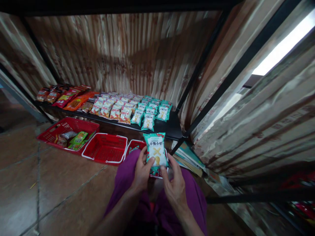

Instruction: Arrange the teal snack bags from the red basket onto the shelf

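Between my knees I hold up a teal and white snack bag (157, 149), its printed front facing me. My left hand (142, 168) grips its lower left side, thumb on the front. From the right, my right hand (174, 182) pinches the lower right edge, thumb also in front. Below and behind the bag is a red basket (131, 143) with more teal packs in it, mostly hidden by my hands and legs. On the black shelf (169, 125) just beyond stand matching teal snack bags (148, 121) in rows.
Left along the shelf are white and orange snack bags (115, 112), an orange pack (78, 101) and red packs (67, 96). On the tiled floor sit a red basket with a white handle (105, 134) and a larger red basket (46, 137). Flattened cardboard (188, 155) lies by the shelf's right leg.
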Demonstrator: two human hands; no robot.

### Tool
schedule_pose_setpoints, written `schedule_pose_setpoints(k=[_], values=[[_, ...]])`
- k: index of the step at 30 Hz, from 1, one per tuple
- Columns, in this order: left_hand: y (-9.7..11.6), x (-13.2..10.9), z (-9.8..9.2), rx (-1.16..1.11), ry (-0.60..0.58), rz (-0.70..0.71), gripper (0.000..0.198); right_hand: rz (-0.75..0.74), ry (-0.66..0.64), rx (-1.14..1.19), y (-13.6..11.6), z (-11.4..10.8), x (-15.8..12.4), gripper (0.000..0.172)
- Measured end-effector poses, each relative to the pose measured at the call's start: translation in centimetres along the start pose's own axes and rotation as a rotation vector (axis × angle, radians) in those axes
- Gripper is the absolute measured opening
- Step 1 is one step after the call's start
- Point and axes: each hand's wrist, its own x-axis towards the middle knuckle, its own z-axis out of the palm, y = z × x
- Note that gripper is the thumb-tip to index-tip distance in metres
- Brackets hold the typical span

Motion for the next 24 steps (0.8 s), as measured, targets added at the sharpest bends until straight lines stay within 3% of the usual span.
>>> schedule_pose_setpoints(k=[4,10,16,20,24], values=[[-1.2,0.5,-0.4,-0.012,-0.002,-0.074,0.076,0.401,-0.040,0.313,1.7,0.2,0.0,0.059],[-2.7,3.1,0.6,0.037,-0.025,-0.158,0.079,0.679,-0.061,0.581,4.8,0.3,1.2,0.065],[-4.9,9.2,2.9,0.245,-0.127,-0.050,0.063,0.718,0.070,0.574,8.3,1.0,5.8,0.062],[-6.2,14.3,5.0,0.444,-0.138,0.112,0.057,0.719,0.084,0.588,9.8,1.6,10.9,0.061],[-6.2,19.0,7.7,0.604,-0.138,0.253,0.053,0.667,0.164,0.615,11.4,2.7,16.5,0.058]])
